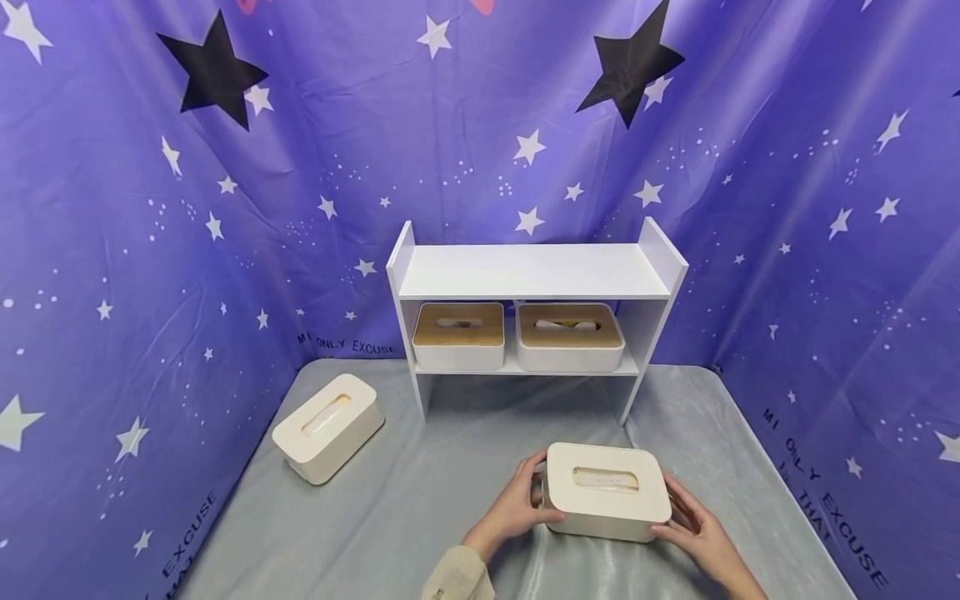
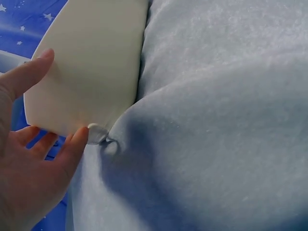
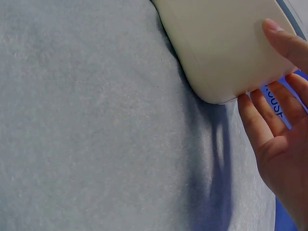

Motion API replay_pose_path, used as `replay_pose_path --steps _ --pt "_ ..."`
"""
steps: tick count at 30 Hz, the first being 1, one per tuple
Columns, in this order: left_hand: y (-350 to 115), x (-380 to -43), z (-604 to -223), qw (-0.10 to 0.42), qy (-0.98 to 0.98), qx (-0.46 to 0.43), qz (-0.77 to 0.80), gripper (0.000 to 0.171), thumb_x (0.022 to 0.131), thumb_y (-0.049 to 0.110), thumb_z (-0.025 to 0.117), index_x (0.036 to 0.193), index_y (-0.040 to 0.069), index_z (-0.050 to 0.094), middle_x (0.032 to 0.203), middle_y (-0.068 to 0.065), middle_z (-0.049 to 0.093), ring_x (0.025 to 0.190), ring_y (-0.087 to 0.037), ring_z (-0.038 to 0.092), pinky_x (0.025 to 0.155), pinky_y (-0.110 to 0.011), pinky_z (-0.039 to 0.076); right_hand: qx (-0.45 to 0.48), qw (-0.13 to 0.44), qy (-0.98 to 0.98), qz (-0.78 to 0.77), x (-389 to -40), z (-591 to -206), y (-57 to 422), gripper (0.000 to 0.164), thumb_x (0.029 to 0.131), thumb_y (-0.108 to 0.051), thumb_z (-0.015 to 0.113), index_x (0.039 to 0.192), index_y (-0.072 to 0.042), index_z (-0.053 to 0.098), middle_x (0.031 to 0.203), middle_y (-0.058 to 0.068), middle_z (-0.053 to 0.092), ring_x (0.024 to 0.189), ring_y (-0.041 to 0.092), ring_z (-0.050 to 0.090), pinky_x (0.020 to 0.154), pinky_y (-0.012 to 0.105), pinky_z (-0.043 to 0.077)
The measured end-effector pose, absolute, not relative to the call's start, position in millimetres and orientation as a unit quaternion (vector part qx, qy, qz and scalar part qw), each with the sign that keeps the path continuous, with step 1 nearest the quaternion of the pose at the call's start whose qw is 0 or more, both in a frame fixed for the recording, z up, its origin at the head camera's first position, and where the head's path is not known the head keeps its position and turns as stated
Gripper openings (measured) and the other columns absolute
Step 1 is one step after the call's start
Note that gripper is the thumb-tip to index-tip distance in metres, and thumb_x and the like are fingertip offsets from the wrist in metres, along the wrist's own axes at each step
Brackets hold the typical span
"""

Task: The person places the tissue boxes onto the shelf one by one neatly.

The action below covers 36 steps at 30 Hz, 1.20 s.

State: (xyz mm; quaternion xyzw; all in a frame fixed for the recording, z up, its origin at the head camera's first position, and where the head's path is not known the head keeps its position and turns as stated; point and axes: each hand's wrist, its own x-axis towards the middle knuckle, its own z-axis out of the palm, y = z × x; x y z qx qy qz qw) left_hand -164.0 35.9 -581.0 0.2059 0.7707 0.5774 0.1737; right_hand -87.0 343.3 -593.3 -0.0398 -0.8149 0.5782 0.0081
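A cream tissue box (image 1: 607, 521) with a rounded lid and an oval slot sits on the grey cloth at the front, right of the middle. My left hand (image 1: 516, 502) grips its left end, thumb at the front corner and fingers along the end wall. At the opposite end my right hand (image 1: 697, 529) holds it the same way. In the left wrist view the thumb presses the side of the tissue box (image 2: 91, 62) and fingertips bend round its end. The right wrist view shows thumb and fingers about a corner of the tissue box (image 3: 221, 48).
A white two-tier shelf (image 1: 532, 271) stands at the back. Two white tissue boxes with wooden lids, one on the left (image 1: 459, 357) and one on the right (image 1: 568, 360), rest on its lower board. Another cream tissue box (image 1: 341, 442) lies angled at the left. Purple star-printed curtains (image 1: 465, 150) surround the cloth-covered table (image 1: 360, 533).
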Motion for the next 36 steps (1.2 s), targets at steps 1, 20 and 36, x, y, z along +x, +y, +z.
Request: replay_pose_path --steps 1,20,36 --pt "36 -163 -581 0.170 0.768 0.206 0.582 0.098 0.077 0.011 0.086 0.157 0.010 0.027 0.155 -0.016 0.034 0.137 -0.037 0.046 0.103 -0.036 0.055 -0.037 0.008 -0.817 0.575 -87 -593 343 0.089 0.086 -0.016 0.078 0.157 -0.003 0.025 0.155 -0.003 0.033 0.112 -0.029 0.039 0.090 0.005 0.048" --pt "12 -166 -561 0.131 0.746 0.195 0.623 0.094 0.078 0.017 0.086 0.156 0.022 0.034 0.156 -0.012 0.038 0.134 -0.034 0.049 0.105 -0.035 0.053 0.062 0.080 -0.802 0.588 -95 -572 325 0.078 0.087 0.001 0.073 0.152 0.007 0.031 0.137 -0.039 0.039 0.117 -0.024 0.043 0.090 0.004 0.049" --pt "4 -172 -532 0.092 0.743 0.224 0.624 0.087 0.083 0.019 0.082 0.155 0.013 0.035 0.158 -0.013 0.039 0.135 -0.038 0.050 0.104 -0.034 0.054 0.056 0.100 -0.820 0.560 -97 -530 315 0.075 0.088 -0.006 0.074 0.153 -0.002 0.036 0.140 -0.029 0.043 0.117 -0.021 0.047 0.088 0.007 0.052"
